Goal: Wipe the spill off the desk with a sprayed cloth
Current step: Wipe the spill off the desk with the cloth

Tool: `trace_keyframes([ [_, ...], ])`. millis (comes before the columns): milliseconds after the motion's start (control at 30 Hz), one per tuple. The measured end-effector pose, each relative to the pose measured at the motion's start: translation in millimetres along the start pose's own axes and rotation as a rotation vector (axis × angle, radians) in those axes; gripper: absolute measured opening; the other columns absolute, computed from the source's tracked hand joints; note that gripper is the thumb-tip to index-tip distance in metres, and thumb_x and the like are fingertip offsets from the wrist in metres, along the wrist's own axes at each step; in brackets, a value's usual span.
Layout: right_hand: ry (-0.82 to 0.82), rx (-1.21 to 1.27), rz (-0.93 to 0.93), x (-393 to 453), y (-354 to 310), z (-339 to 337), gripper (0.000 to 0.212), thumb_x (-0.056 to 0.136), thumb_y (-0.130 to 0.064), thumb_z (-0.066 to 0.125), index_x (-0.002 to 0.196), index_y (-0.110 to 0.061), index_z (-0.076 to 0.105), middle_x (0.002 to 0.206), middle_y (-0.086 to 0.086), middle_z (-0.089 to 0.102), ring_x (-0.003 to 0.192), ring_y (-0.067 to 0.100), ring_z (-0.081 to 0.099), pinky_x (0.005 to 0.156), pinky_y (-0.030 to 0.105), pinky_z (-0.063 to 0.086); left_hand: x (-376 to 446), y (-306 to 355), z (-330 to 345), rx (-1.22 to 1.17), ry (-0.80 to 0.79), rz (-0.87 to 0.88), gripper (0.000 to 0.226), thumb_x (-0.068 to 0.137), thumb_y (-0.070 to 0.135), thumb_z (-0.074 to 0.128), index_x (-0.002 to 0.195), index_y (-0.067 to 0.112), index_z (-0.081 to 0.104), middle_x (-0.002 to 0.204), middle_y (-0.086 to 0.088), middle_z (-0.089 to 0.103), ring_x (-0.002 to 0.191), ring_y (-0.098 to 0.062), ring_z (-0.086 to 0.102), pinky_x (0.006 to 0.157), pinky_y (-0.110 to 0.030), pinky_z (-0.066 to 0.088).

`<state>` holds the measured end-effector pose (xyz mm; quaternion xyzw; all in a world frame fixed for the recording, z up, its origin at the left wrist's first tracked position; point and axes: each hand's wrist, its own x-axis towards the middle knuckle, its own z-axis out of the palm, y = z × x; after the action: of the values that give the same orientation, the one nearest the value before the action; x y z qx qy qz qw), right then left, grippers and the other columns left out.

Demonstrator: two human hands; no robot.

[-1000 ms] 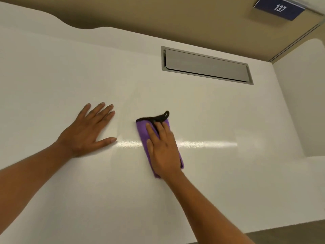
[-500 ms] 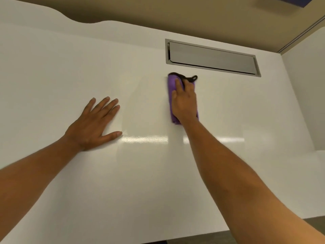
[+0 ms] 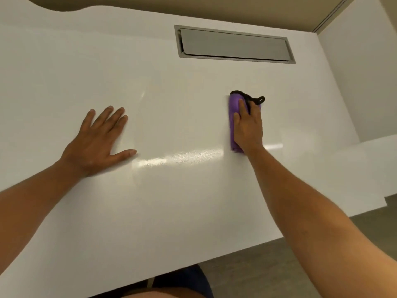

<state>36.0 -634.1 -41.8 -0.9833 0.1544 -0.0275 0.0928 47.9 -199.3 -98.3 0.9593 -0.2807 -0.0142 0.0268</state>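
Observation:
A folded purple cloth (image 3: 233,108) with a black edge and loop lies flat on the white desk (image 3: 193,201), right of centre. My right hand (image 3: 248,127) presses down on it, fingers pointing away from me and covering most of it. My left hand (image 3: 98,143) rests flat on the desk to the left, fingers spread, holding nothing. A faint wet smear (image 3: 193,158) shines on the desk between the two hands. No clear spill shape shows.
A grey metal cable flap (image 3: 234,45) is set into the desk at the back, beyond the cloth. A second white desk section (image 3: 365,82) adjoins on the right. The desk's near edge runs across the bottom, with grey floor (image 3: 279,265) below it.
My right hand has slid the cloth from the desk's centre away toward the flap, then back toward me and to the right. My left hand has stayed planted.

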Motion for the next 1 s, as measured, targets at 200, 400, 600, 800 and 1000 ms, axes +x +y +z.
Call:
trace_keyframes([
  [200, 0.008, 0.070, -0.180, -112, -119, 35, 0.052, 0.107, -0.023, 0.050, 0.158, -0.012, 0.044, 0.161, 0.017, 0.044, 0.148, 0.040, 0.038, 0.116, 0.049, 0.039, -2, 1, -4, -0.024, 0.017, 0.016, 0.102, 0.096, 0.081, 0.029, 0.167, 0.007, 0.024, 0.180, -0.009, 0.018, 0.164, -0.014, 0.002, 0.134, -0.057, 0.005],
  [400, 0.046, 0.074, -0.145, -163, -20, 17, 0.048, 0.109, -0.023, 0.053, 0.155, -0.013, 0.050, 0.160, 0.016, 0.046, 0.148, 0.038, 0.040, 0.122, 0.044, 0.033, -2, 4, -9, -0.047, 0.008, 0.014, 0.103, 0.095, 0.081, 0.031, 0.167, 0.007, 0.024, 0.180, -0.010, 0.018, 0.168, -0.028, 0.009, 0.134, -0.059, 0.005],
  [600, -0.013, 0.031, 0.188, -135, 41, -13, 0.051, 0.112, -0.024, 0.045, 0.160, -0.009, 0.041, 0.166, 0.022, 0.034, 0.151, 0.039, 0.036, 0.124, 0.046, 0.033, -1, 4, -1, -0.066, 0.049, 0.000, 0.102, 0.095, 0.082, 0.031, 0.166, 0.009, 0.022, 0.180, -0.009, 0.015, 0.160, -0.007, -0.006, 0.132, -0.048, -0.008],
  [800, -0.021, 0.131, -0.113, -214, -106, 27, 0.052, 0.108, -0.025, 0.053, 0.158, -0.017, 0.046, 0.163, 0.013, 0.043, 0.149, 0.039, 0.038, 0.118, 0.050, 0.039, 0, -2, 6, -0.060, 0.073, -0.017, 0.101, 0.095, 0.083, 0.031, 0.168, 0.015, 0.017, 0.177, 0.018, -0.005, 0.163, -0.006, -0.008, 0.129, -0.036, -0.019],
  [1000, -0.051, 0.141, -0.093, -281, -27, 19, 0.050, 0.110, -0.032, 0.050, 0.160, -0.028, 0.043, 0.166, 0.004, 0.040, 0.156, 0.027, 0.033, 0.126, 0.045, 0.034, 7, -9, 13, -0.069, 0.009, -0.056, 0.104, 0.093, 0.084, 0.037, 0.168, 0.015, 0.020, 0.175, 0.020, -0.011, 0.163, -0.006, -0.008, 0.128, -0.034, -0.020],
])
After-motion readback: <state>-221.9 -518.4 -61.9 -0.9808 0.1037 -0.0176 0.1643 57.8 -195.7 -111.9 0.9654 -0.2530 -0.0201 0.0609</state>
